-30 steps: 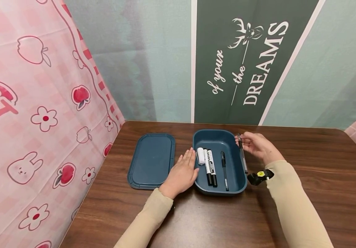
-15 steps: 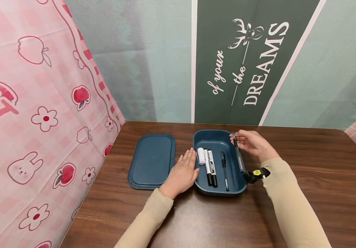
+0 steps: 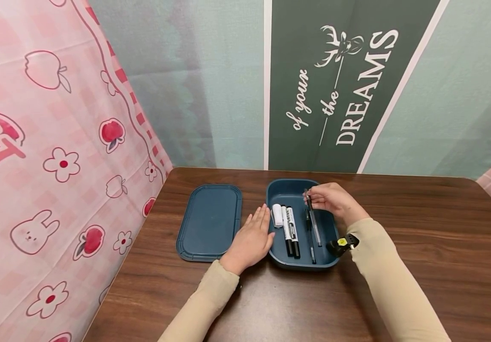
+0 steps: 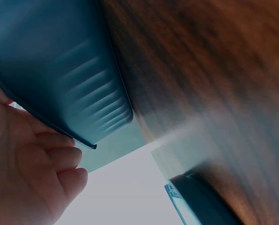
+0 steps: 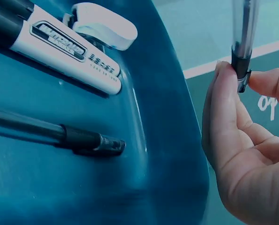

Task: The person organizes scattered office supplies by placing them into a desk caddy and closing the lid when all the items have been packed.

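Note:
My right hand (image 3: 333, 199) pinches a clear-barrelled pen (image 5: 243, 42) by its capped end, between thumb and fingers. It holds the pen over the blue box (image 3: 288, 187). On the box floor lies a second black-capped pen (image 3: 310, 237), left of the held one. Two white markers with black caps (image 3: 289, 230) lie side by side further left, and a small white correction-tape-like item (image 3: 277, 215) is next to them. My left hand (image 3: 247, 242) rests with straight fingers against the box's left rim.
A blue lid (image 3: 210, 221) lies flat on the brown wooden table (image 3: 433, 247), left of the box. Printed cloths hang behind the table (image 3: 237, 95) and along its left side (image 3: 57, 199).
My right hand has moved left with the pen, from outside the box's right rim to over its inside. The left hand has stayed in place.

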Demonstrator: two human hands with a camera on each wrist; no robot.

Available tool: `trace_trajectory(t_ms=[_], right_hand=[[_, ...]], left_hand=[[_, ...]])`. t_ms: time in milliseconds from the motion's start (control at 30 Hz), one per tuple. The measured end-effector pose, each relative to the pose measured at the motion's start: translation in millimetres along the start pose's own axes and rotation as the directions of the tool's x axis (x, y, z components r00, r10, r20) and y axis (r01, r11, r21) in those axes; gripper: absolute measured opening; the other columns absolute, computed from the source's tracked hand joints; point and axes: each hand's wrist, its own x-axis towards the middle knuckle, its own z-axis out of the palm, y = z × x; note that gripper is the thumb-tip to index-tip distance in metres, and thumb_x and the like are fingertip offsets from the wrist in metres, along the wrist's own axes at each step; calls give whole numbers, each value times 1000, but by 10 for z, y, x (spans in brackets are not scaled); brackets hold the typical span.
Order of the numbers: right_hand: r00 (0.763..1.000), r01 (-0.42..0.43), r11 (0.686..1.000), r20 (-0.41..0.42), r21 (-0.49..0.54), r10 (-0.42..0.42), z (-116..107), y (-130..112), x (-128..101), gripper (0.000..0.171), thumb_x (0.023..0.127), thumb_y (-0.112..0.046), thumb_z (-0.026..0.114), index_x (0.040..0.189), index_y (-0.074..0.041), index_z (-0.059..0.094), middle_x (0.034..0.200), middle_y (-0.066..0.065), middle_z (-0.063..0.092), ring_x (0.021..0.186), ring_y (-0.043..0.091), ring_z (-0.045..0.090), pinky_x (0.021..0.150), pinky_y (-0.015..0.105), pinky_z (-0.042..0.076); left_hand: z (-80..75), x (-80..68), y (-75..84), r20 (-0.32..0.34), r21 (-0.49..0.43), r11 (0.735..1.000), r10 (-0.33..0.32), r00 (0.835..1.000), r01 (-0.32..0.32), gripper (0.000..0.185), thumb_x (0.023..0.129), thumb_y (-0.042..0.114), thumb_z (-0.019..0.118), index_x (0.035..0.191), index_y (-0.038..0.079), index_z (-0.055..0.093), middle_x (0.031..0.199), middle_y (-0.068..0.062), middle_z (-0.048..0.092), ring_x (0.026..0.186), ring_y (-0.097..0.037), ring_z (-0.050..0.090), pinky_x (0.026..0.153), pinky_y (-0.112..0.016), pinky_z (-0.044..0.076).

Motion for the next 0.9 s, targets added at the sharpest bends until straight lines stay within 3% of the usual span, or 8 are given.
trace_trajectory(t_ms=[200,300,400,600,800,900], right_hand=[[1000,-9,994,-20,-109,7,80,28,22,21,95,-6,50,100,8,65,77,-1,68,68,8,64,66,21,55],[999,-30,985,-40,-172,23,121,42,51,31,94,-6,52,113,19,55,75,-1,66,66,7,62,66,21,55],[997,-56,963,-69,-265,39,182,60,81,39,92,-6,56,117,24,50,73,0,62,64,6,60,65,21,55],[991,-62,900,-136,-431,3,319,135,127,30,89,-5,59,104,21,60,71,5,61,61,7,59,62,24,56],[979,-68,825,-197,-562,-53,380,183,132,21,87,-5,63,89,14,68,79,13,65,63,11,64,64,31,58],[976,-92,809,-214,-580,-42,383,201,140,19,87,-6,64,87,13,69,80,12,64,63,11,62,65,30,57]], left_hand=[[1,-8,-6,8,-2,1000,-3,1000,3,60,102,32,38,148,-4,21,154,-18,18,142,-26,18,114,-39,21],[0,-9,-10,12,-3,1000,-3,1000,3,60,103,32,38,148,-3,21,154,-18,17,142,-26,17,114,-38,20],[1,-9,-14,13,-5,1000,-7,1000,7,60,103,32,38,148,-3,20,154,-18,17,142,-26,17,114,-38,20],[0,-7,-15,19,-9,1000,-9,1000,9,60,103,33,37,148,-3,20,154,-18,16,142,-25,16,114,-37,19],[2,-4,-21,13,-8,1000,-2,1000,2,60,103,32,37,148,-3,19,154,-18,16,142,-26,16,114,-37,18],[-3,-6,-22,12,-12,1000,1,1000,-1,60,103,32,37,148,-3,20,154,-18,16,142,-25,16,115,-37,18]])
